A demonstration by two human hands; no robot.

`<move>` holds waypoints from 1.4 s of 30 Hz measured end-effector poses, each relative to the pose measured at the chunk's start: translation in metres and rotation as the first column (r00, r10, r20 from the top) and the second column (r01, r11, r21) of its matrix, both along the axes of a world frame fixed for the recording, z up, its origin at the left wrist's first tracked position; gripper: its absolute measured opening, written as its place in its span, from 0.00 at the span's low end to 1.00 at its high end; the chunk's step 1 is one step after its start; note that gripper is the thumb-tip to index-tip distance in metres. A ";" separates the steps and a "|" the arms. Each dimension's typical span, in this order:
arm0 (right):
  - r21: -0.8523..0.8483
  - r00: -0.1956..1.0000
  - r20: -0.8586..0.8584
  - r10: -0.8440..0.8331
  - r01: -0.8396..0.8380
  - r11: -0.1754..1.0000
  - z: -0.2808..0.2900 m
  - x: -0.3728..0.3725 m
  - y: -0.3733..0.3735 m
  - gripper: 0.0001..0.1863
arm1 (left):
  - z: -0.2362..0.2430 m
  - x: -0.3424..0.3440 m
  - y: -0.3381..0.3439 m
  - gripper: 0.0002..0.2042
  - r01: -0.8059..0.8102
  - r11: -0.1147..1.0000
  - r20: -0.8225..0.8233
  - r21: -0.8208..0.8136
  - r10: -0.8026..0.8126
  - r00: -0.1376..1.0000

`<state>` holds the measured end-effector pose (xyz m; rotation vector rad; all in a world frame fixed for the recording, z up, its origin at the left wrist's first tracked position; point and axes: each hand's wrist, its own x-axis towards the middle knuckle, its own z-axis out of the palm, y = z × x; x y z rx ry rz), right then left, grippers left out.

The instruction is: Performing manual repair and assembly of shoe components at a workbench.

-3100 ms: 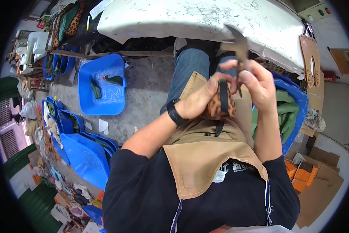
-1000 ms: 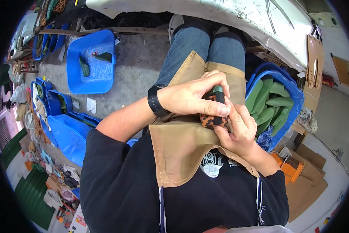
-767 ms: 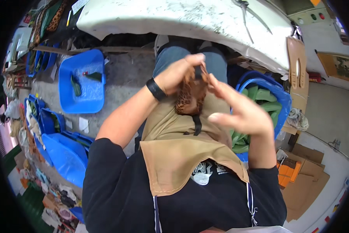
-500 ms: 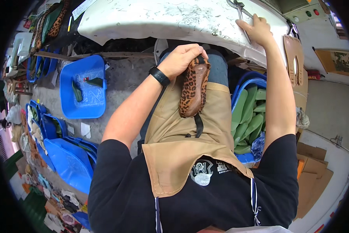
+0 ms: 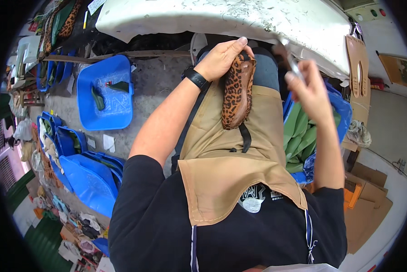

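A leopard-print shoe (image 5: 233, 97) rests over my lap, its brown bottom side turned up and its black-tipped end away from me. My left hand (image 5: 222, 58) is closed round that far end, thumb on top. To the right of the shoe my right hand (image 5: 308, 86) is raised, gripping a metal hand tool (image 5: 294, 65). Motion smears the tool; its two-armed outline resembles pincers. The tool's dark head points away from me, above the table's near edge. Beneath the shoe lies my tan apron (image 5: 262, 136), with a black strap hanging on it.
A white-covered worktable (image 5: 230, 18) spans the far side. At my right, a blue bin (image 5: 344, 106) holds several green shoe-shaped pieces. Another blue bin (image 5: 86, 120) with two green pieces stands on the floor at left, near stacked blue bins (image 5: 87, 177). Cardboard (image 5: 366, 204) leans at right.
My right hand has lifted the metal tool off the worktable and brought it nearer to me. My left hand still holds the shoe; the whole view has shifted slightly.
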<state>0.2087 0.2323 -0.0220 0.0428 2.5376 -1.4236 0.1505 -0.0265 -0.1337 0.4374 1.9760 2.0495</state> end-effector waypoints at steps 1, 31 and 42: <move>-0.070 0.998 0.053 0.020 -0.016 0.997 -0.017 0.016 -0.001 0.09 | 0.000 -0.001 0.002 0.22 0.017 1.000 -0.015 -0.005 -0.017 1.000; 0.221 0.988 -0.030 0.149 -0.139 0.965 -0.027 0.050 -0.024 0.18 | -0.006 -0.010 0.012 0.24 0.166 0.982 0.066 -0.094 -0.160 0.985; 0.273 0.970 -0.098 0.224 -0.190 0.943 -0.061 0.037 -0.051 0.19 | -0.032 -0.014 0.022 0.30 0.098 0.995 0.215 0.023 -0.101 0.971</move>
